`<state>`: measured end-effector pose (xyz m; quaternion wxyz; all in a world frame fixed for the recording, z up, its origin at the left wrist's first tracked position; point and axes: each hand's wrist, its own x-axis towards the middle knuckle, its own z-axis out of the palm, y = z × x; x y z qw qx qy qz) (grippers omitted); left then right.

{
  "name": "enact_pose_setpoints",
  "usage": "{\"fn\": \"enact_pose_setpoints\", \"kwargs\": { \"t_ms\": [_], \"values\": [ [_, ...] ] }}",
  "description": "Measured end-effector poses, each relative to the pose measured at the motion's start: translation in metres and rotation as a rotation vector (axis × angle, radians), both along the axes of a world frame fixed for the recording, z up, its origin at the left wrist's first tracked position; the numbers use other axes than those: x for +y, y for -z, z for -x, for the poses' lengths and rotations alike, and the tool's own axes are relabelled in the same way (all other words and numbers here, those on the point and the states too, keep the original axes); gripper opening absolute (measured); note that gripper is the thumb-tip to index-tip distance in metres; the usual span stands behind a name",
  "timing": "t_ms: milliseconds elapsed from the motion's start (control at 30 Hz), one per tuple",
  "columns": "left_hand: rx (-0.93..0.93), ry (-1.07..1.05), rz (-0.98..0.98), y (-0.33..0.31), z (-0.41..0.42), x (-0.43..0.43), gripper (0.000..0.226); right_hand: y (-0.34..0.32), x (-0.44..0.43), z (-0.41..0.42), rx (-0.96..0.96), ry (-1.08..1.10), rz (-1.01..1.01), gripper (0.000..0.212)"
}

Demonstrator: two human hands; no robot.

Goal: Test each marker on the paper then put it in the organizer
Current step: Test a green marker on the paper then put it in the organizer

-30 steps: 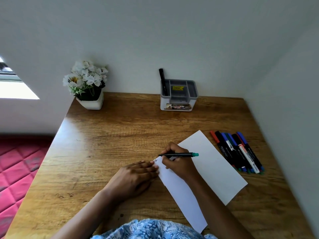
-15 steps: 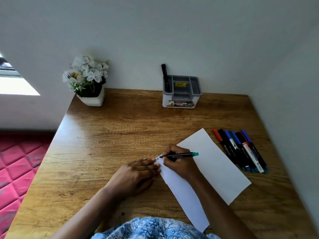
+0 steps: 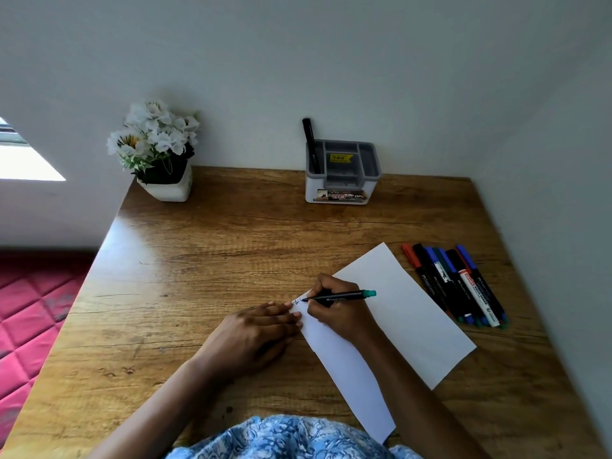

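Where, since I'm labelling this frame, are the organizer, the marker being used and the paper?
organizer [image 3: 341, 185]: head view, on its white front wall.
teal-ended marker [image 3: 344, 295]: head view, on the middle of its black barrel.
paper [image 3: 407, 313]: head view, on a bare part of the sheet.

White flower pot [image 3: 167, 187] at desk's [image 3: 215, 260] far left corner; pink quilted mattress [image 3: 29, 309] beside desk.

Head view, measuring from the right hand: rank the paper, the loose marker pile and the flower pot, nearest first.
1. The paper: directly under the right hand, which grips the green-capped marker.
2. The loose marker pile: on the desk, just right of the paper.
3. The flower pot: far left corner of the desk.
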<state>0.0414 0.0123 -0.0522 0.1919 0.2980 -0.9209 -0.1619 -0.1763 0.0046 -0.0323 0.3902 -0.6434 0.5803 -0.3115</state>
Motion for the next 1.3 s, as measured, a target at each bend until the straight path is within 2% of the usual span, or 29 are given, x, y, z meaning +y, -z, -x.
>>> {"fn": "enact_pose_setpoints", "kwargs": {
  "t_ms": [133, 233, 333, 600, 1300],
  "values": [
    [0.001, -0.003, 0.003, -0.0001, 0.0007, 0.0000, 0.030, -0.0001, 0.0001, -0.0002, -0.026, -0.010, -0.030, 0.012],
    [0.011, -0.004, 0.003, 0.0002, 0.0012, -0.0001, 0.029, -0.0045, -0.0015, 0.0011, -0.200, 0.091, -0.113, 0.018],
    [0.015, -0.003, 0.009, 0.0003, 0.0013, 0.0000, 0.028, -0.0072, -0.0028, 0.0002, -0.315, 0.158, -0.106, 0.013],
    [0.002, -0.007, 0.010, -0.0008, 0.0013, 0.0001, 0.030, -0.0042, -0.0021, 0.0012, -0.066, 0.040, -0.086, 0.009],
    [0.010, -0.018, 0.011, -0.0007, 0.0016, 0.0011, 0.028, -0.0047, -0.0014, -0.0013, -0.031, 0.063, -0.129, 0.006]
  ]
}}
